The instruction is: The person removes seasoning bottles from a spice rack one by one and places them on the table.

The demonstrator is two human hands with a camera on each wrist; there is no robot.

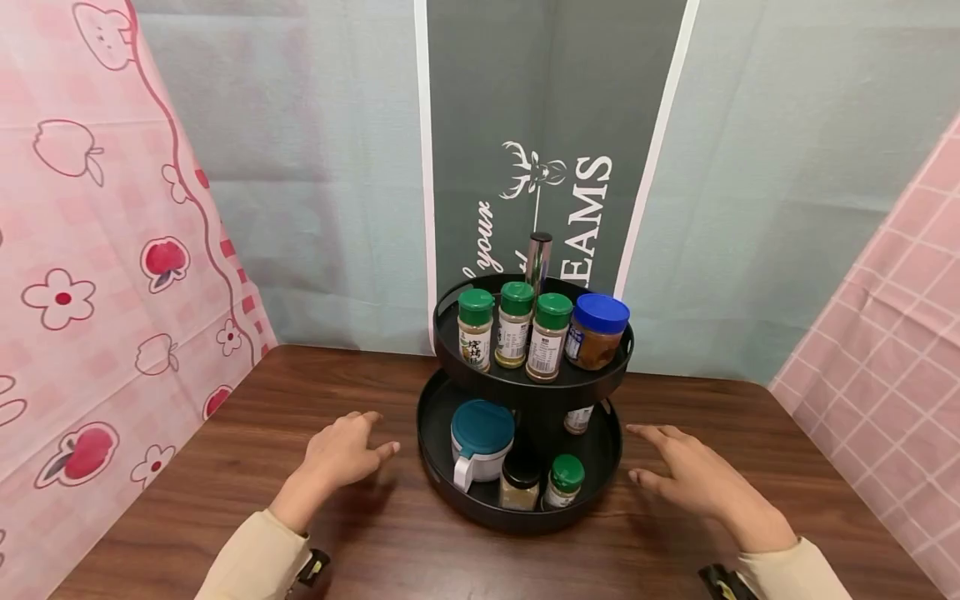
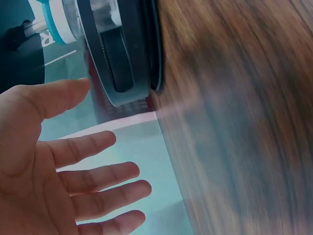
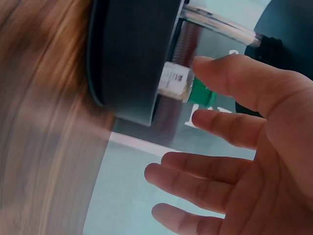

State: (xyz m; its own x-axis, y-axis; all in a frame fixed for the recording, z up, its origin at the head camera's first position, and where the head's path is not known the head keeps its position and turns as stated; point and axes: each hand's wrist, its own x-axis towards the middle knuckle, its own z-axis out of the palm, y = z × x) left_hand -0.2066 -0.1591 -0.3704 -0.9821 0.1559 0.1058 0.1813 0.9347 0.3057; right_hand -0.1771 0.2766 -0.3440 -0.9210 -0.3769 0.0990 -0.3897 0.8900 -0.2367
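A black two-tier turntable rack (image 1: pixel 525 521) stands on the wooden table between my hands. My left hand (image 1: pixel 341 454) hovers left of its lower tier, fingers spread and holding nothing. To the right of that tier is my right hand (image 1: pixel 693 475), likewise spread and apart from the rack. The upper tier bears several green-capped spice bottles (image 1: pixel 544 342) and a jar with a blue lid (image 1: pixel 598 333). On the lower tier sit a teal-lidded seasoning pot (image 1: pixel 482 433), a black-capped jar (image 1: pixel 520 483) and a small green-capped bottle (image 1: pixel 562 483). Another bottle (image 1: pixel 577 419) shows partly behind them.
The brown wooden table (image 1: pixel 360 550) runs under everything. A grey-green cloth (image 1: pixel 337 167) with a dark printed panel hangs behind the rack. Pink patterned cloths hang at the left (image 1: pixel 75 217) and right (image 1: pixel 900 350). A metal post (image 1: pixel 537 262) rises from the rack's middle.
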